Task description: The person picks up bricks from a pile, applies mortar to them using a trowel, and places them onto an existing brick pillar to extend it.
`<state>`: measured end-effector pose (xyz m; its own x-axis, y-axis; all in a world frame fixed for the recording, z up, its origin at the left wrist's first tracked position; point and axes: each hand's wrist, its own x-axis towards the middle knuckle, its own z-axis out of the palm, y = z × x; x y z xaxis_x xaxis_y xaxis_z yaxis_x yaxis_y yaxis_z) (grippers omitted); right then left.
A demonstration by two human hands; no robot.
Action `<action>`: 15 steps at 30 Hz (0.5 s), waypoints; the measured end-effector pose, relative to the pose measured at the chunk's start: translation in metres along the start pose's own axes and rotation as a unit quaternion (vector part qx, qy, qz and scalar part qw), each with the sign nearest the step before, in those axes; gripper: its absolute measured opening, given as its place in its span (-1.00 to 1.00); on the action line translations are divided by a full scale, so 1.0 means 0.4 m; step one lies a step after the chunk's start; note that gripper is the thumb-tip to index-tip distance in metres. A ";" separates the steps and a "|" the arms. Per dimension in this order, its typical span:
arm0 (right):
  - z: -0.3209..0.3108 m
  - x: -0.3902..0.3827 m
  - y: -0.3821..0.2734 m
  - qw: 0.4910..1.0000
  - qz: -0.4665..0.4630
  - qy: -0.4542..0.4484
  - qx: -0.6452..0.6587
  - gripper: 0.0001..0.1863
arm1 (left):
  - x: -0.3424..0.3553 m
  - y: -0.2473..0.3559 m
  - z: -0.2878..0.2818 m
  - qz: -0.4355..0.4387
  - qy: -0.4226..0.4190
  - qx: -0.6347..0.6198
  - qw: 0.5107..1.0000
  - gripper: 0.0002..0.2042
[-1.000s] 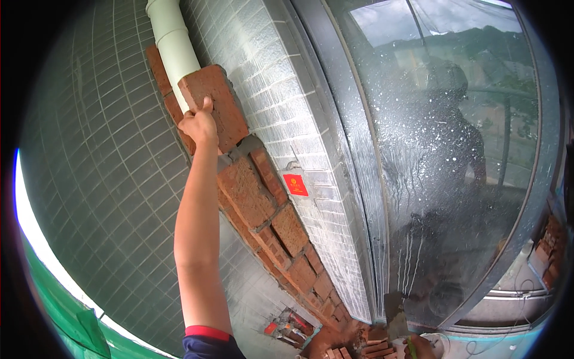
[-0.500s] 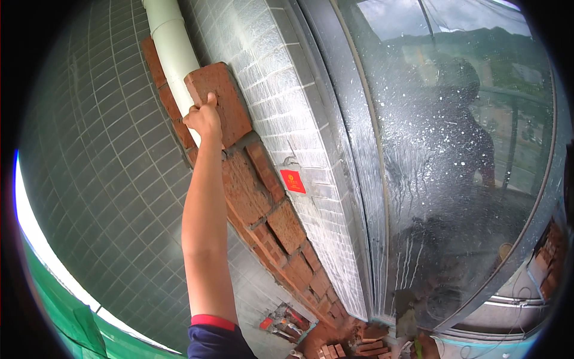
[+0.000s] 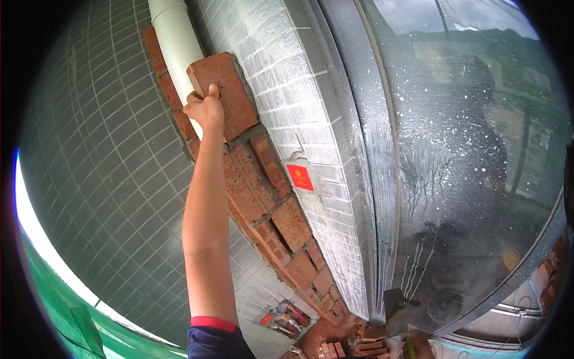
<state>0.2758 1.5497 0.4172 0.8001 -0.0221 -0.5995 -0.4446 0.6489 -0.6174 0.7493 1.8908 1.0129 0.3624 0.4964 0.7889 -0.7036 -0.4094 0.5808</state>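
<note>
Left hand holds a brick at the head of a brick column

Nearest, the left forearm [image 3: 206,251] reaches up from a dark sleeve [image 3: 218,344] with a red cuff. The left hand [image 3: 206,112] has its grip closed on the left edge of a red brick [image 3: 232,96], thumb against the broad face. Low in view, the right hand [image 3: 423,347], cut off by the frame, appears to have its grip wrapped round the green handle of a trowel [image 3: 394,311], grey blade upward.

The red brick stands atop the brick column [image 3: 248,182], its lower end at a grey mortar joint [image 3: 246,136]; whether it bears its weight there cannot be told. A second ago it sat farther left across the pale pipe [image 3: 179,51], with more mortar bared by its lower right corner. Now some pipe shows just below the hand.

Beside the column, the silvery tiled wall [image 3: 281,90] carries a red card [image 3: 300,178], unchanged. To the right, a splashed glass panel [image 3: 442,149] holds a dark reflection. Farther down lie loose bricks [image 3: 372,348]; green netting [image 3: 54,299] hangs at far left.
</note>
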 end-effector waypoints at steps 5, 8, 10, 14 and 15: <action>0.083 -0.005 -0.030 0.994 -0.025 0.098 0.039 -0.75 | -0.050 0.039 0.003 0.018 0.039 0.078 0.996 -0.39; -0.016 0.093 0.019 1.000 -0.025 0.002 -0.004 -0.76 | -0.066 0.039 0.024 0.035 0.021 0.061 0.997 -0.32; -0.008 0.108 0.005 1.000 -0.023 -0.005 -0.018 -0.75 | -0.055 0.020 0.036 0.032 0.013 0.054 0.998 -0.30; 0.049 0.137 -0.022 0.998 -0.009 -0.036 -0.057 -0.75 | -0.032 -0.009 -0.002 0.020 0.018 0.109 0.994 -0.25; 0.078 0.155 -0.033 0.996 0.002 -0.053 -0.076 -0.74 | -0.029 -0.005 -0.039 0.033 0.034 0.137 0.989 -0.35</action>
<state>0.3439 1.5637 0.4040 0.8325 0.0667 -0.5501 -0.4979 0.5257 -0.6897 0.7370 1.8977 0.9994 0.2737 0.5080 0.8167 -0.5283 -0.6302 0.5690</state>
